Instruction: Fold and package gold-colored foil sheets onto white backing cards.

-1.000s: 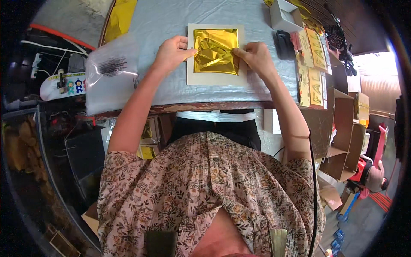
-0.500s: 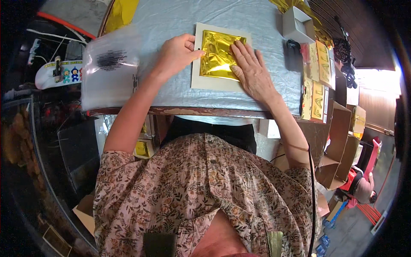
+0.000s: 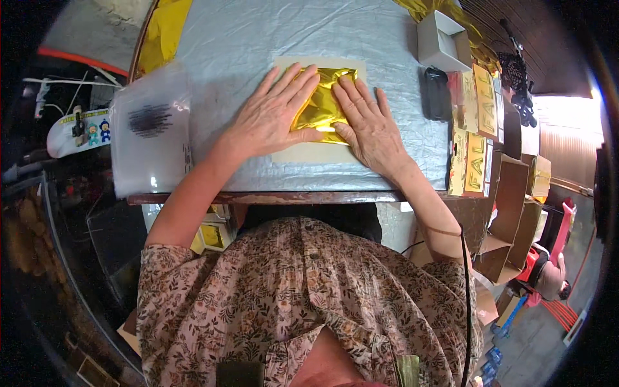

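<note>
A folded piece of shiny gold foil [image 3: 324,103] lies on a pale card sheet [image 3: 303,153] on the cloth-covered table. My left hand [image 3: 277,113] rests flat over the foil's left side, fingers stretched out and thumb along its near edge. Over the right side my right hand [image 3: 371,126] lies flat, its fingers spread and pointing away from me. Between the two hands the middle of the foil shows, creased and reflecting light. Both hands cover parts of the foil's edges and of the card.
Clear plastic bags [image 3: 151,129] lie at the table's left. To the right stand a white open box [image 3: 443,42], a dark case [image 3: 436,94] and packets with gold lettering [image 3: 476,164]. More gold foil [image 3: 163,39] hangs at the far left. Beyond the right side, another person [image 3: 551,278] is visible.
My left hand has gone from closed fingers at the foil's left edge to lying flat on it. My right hand stays flat on the right side. The view has shifted slightly.
</note>
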{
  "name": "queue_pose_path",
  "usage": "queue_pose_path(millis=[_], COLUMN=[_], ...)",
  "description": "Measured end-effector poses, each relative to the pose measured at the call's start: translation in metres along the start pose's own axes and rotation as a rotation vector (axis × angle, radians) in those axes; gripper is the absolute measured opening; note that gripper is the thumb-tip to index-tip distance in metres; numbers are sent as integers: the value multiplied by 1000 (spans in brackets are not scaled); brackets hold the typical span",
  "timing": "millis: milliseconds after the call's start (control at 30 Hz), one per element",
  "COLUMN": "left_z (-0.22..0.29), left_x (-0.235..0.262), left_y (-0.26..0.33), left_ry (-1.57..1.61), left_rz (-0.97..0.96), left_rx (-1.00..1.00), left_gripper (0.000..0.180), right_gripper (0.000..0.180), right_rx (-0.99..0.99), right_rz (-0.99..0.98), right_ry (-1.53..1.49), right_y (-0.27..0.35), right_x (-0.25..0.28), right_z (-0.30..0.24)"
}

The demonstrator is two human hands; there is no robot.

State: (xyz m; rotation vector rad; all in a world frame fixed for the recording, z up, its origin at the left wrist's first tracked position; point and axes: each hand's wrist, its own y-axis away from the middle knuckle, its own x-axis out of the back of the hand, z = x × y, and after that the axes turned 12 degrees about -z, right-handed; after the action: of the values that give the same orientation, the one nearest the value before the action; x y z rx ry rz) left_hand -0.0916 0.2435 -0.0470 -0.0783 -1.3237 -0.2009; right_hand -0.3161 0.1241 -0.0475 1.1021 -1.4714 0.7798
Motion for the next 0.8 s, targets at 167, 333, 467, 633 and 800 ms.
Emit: queue_pose_path(millis=[167,333,467,633,800], left_z=[1,4,8,30,24], left_x=[2,6,15,25,8], left_y=[-2,-5,-7,-30,-45], left_ry=[11,24,20,-77,136], left_rz=[5,-15,-54,12,12], left_rx=[-2,22,17,-20,-157], left_gripper=[105,108,107,99,87], right_gripper=[64,65,66,68,73], right_rx=[20,57,64,50,61], right_rz=[-44,-61,-53,-14,21], right_ry=[23,36,-1,17,19], right_y=[-1,-1,-2,-1,-1], right_x=[5,8,6,-2,-9], right_z=[7,14,15,18,20])
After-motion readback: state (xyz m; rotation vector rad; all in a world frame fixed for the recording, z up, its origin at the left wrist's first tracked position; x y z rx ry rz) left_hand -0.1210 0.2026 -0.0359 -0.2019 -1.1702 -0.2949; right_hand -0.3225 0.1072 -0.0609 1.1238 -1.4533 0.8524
